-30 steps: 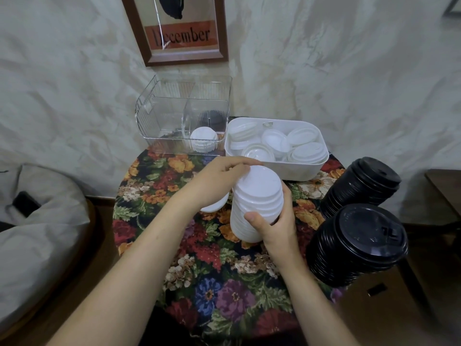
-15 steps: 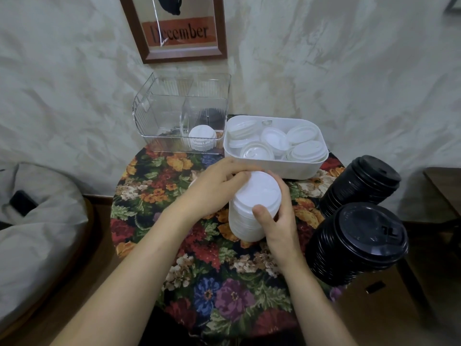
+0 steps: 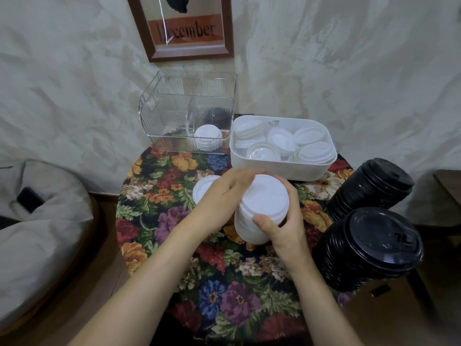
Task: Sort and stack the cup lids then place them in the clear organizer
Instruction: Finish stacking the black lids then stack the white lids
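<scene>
Drawn slightly lower since a second ago, the white lid stack [image 3: 262, 206] is clamped between left hand [image 3: 224, 193] and right hand [image 3: 282, 228], seemingly squared up for the clear organizer [image 3: 187, 113].

Head-worn camera looks steeply down, close over the table [image 3: 159, 196].

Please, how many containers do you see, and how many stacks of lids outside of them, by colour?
Containers: 2, the clear organizer and the white bin.
Black lid stacks: 2, near black stack and far black stack.
White lid stacks: 2, the held stack between left hand and right hand, and a low stack partly hidden.
Total: 6.
</scene>
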`<act>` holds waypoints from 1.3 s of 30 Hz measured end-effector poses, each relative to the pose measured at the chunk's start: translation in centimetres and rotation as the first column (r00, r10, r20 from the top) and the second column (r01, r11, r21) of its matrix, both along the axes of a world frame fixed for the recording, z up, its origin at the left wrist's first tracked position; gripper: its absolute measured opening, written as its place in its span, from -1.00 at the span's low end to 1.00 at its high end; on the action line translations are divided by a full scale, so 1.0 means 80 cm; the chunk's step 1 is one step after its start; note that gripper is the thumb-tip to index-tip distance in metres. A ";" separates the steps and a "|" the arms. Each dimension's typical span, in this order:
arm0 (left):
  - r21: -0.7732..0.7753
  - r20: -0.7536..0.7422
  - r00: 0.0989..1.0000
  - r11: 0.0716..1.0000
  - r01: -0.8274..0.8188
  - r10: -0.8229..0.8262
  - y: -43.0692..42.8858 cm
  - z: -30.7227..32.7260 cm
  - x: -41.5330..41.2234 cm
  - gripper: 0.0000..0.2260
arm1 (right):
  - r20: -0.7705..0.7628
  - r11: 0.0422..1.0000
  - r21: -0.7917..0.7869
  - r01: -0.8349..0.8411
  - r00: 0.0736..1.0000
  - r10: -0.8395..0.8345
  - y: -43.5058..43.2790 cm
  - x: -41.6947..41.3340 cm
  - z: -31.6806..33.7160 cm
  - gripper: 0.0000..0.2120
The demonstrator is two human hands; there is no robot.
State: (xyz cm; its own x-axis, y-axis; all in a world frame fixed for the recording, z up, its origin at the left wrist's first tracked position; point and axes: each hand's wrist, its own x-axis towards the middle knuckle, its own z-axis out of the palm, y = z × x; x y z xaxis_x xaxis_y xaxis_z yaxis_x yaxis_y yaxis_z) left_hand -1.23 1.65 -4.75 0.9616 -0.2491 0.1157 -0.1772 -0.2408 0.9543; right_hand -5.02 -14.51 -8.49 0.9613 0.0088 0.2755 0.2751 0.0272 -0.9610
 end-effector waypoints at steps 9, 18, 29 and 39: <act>0.586 0.169 0.971 0.774 -0.239 0.171 0.085 -0.040 -0.004 -0.44 | -0.006 1.000 0.020 0.014 1.000 -0.014 0.001 0.000 -0.006 -0.12; 0.602 0.148 0.981 0.776 -0.189 0.125 0.092 -0.040 -0.007 -0.80 | -0.014 0.999 0.032 0.009 1.000 -0.009 0.002 -0.002 -0.005 -0.11; 0.346 0.033 0.968 0.906 -0.243 0.247 0.092 -0.020 -0.010 -0.86 | -0.004 1.000 0.024 0.019 1.000 -0.019 0.001 -0.001 -0.008 -0.13; -0.080 0.133 0.942 0.950 -0.301 0.309 0.068 0.032 -0.026 -0.94 | -0.001 1.000 0.023 0.016 1.000 -0.016 0.000 0.002 -0.012 -0.12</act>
State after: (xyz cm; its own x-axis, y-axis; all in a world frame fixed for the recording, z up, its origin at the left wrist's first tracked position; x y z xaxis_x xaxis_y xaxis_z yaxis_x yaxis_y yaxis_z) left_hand -3.30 7.12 -2.22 0.9629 0.0648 0.2620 -0.2385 -0.2498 0.9385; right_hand -4.90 -14.51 -9.48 0.9616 -0.0126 0.2742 0.2745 0.0449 -0.9605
